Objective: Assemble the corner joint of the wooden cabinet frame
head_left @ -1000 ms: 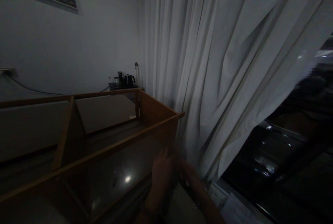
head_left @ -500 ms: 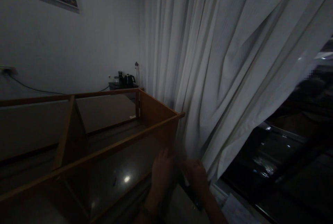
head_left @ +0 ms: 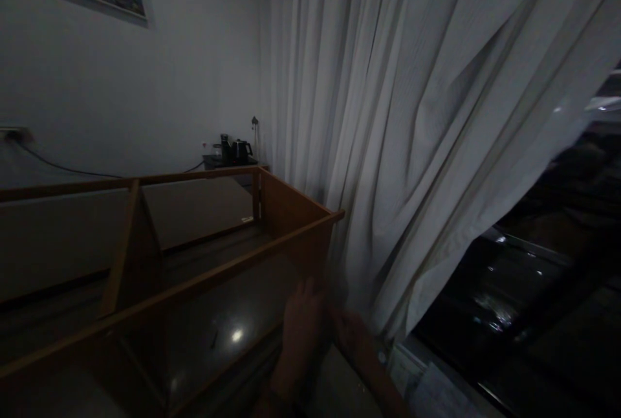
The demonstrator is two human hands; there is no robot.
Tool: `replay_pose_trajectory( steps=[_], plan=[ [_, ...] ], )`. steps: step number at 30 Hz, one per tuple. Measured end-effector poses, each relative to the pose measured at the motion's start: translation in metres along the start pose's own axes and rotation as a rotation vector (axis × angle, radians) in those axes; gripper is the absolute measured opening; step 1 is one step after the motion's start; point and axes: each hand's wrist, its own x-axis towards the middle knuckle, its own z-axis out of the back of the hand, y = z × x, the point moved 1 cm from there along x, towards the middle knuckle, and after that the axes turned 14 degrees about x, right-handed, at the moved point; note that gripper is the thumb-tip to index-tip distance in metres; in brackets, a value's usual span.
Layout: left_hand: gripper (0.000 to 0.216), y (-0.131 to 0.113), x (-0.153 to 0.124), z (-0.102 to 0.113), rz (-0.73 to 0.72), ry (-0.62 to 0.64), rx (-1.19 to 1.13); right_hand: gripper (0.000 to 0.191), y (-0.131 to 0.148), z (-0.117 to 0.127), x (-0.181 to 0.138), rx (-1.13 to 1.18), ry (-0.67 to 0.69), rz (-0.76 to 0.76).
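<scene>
A wooden cabinet frame [head_left: 213, 274] lies in front of me, with dividers and an end panel [head_left: 310, 253] at its right. My left hand [head_left: 303, 318] is at the lower part of that end panel, fingers bent against it; what they grip is lost in the dark. Close beside it on the right, my right hand [head_left: 352, 334] is closed, its fingers pointing toward the left hand. Whatever it holds is too dark to make out.
A white curtain [head_left: 388, 146] hangs right beside the cabinet's end. Behind the frame, a black kettle [head_left: 241, 149] stands on a small dark stand. Papers [head_left: 441, 392] lie at the lower right. A cable [head_left: 63, 165] runs along the wall.
My right hand has shifted slightly left and down, closer to my left hand. The left hand stays at nearly the same place by the end panel.
</scene>
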Motion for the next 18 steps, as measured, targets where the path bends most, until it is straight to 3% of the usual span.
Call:
replay_pose_trajectory(
  steps=[5,9,11,18],
  plan=[
    [0.032,-0.001,0.001,0.001,0.008,0.004,-0.022,0.046,0.008,0.019,0.001,-0.386,-0.086,0.24],
    [0.032,-0.001,0.0,-0.001,0.025,-0.012,-0.018,0.048,0.009,0.023,0.004,-0.515,-0.065,0.272],
    [0.032,-0.001,0.0,-0.002,0.026,-0.01,-0.011,0.053,0.008,0.02,0.006,-0.453,-0.047,0.234],
    [0.032,0.0,-0.001,-0.001,0.005,-0.033,-0.014,0.069,0.0,0.003,0.008,0.087,-0.007,0.041]
  ],
)
